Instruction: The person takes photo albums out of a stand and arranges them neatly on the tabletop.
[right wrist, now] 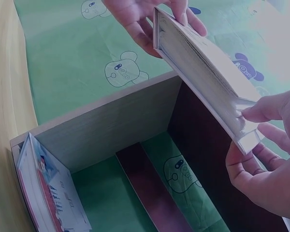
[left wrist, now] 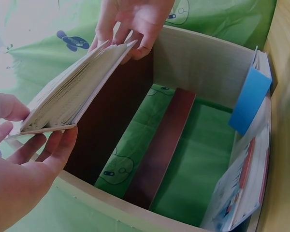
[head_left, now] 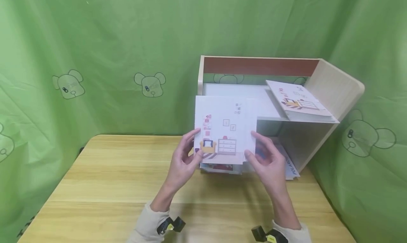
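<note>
A thick white book (head_left: 219, 130) with a printed armchair and chest of drawers on its cover is held up in front of a small shelf. My left hand (head_left: 183, 154) grips its left edge, thumb on the cover and fingers behind. At the opposite edge my right hand (head_left: 268, 161) pinches the book in the same way. Both wrist views show its page edges; in the right wrist view the right thumb (right wrist: 270, 107) presses near the loose page ends. The book (left wrist: 77, 92) is apart from the shelf below it.
The wooden shelf (head_left: 337, 87) stands at the back right of the table (head_left: 127, 179). A similar book (head_left: 302, 100) lies tilted on its upper board, at the right. Lower down are a book lettered POLAROID or similar (head_left: 290, 165) and another book (head_left: 220, 168), partly hidden. Green curtains (head_left: 111, 41) hang behind.
</note>
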The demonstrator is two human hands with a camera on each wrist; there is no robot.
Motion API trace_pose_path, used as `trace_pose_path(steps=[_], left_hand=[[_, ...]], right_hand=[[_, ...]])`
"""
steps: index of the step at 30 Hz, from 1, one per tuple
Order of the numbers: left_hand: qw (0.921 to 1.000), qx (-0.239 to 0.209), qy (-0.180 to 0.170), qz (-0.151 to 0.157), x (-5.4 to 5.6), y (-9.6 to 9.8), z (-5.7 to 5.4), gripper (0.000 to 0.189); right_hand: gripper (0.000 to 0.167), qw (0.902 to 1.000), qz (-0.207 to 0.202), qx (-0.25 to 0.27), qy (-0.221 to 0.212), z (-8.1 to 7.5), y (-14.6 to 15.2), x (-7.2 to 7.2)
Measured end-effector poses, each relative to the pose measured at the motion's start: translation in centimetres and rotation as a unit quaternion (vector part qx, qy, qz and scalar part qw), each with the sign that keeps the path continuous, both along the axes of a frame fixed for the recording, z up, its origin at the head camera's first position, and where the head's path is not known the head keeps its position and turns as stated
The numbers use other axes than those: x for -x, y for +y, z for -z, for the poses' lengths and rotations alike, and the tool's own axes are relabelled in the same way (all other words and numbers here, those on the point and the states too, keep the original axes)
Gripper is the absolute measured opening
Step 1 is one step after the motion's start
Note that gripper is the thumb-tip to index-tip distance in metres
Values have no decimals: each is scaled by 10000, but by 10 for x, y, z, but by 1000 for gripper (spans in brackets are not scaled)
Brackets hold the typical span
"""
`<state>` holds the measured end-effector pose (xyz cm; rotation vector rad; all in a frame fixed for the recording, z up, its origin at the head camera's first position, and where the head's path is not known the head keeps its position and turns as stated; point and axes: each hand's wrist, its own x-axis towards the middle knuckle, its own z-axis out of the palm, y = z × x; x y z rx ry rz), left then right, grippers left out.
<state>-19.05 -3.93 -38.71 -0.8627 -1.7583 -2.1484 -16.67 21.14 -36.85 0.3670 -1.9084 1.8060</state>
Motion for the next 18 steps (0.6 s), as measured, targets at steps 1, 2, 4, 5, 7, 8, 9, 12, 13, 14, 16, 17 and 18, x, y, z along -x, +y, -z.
trace_pose_path(steps=[1,2,4,5,7,8,9,12,13,14,16,17,18], left_hand=[[10000,-5,10,-14,0,-1,0,61],[10000,-5,12,-30,-1,-2,0,62],[10000,-7,23,-57,-1,-4,0,62],[10000,-20,27,-66,-2,-5,-1,62],[9999,-39,42,-83,-2,-7,-1,62],[9999,-56,48,-88,-2,-8,-1,62],[9999,-71,61,-89,-3,-9,-1,62],[9999,-112,95,-84,-4,-12,-1,62],[9998,-114,109,-87,-5,-13,-1,62],[9998,-116,117,-94,-5,-14,-1,62],[9998,-123,117,-116,-7,-16,-1,62],[9998,-125,118,-131,-7,-18,-1,62],[9998,-124,117,-139,-8,-19,-1,62]], right_hand=[[58,10000,-12,-23,22,0,-1,0],[58,10000,0,-57,35,0,-2,0],[58,9999,13,-100,51,0,-4,0],[58,9999,36,-130,50,-1,-5,0],[58,9998,94,-185,43,-1,-7,0],[58,9997,117,-204,36,-1,-8,0],[58,9997,120,-211,30,-2,-9,-1],[58,9996,132,-253,23,-2,-11,-1],[58,9995,136,-278,30,-3,-12,-2],[58,9995,122,-277,25,-3,-13,-2],[58,9994,107,-315,42,-3,-15,-2],[58,9994,89,-320,54,-3,-16,-1],[58,9994,79,-332,73,-2,-16,-1]])
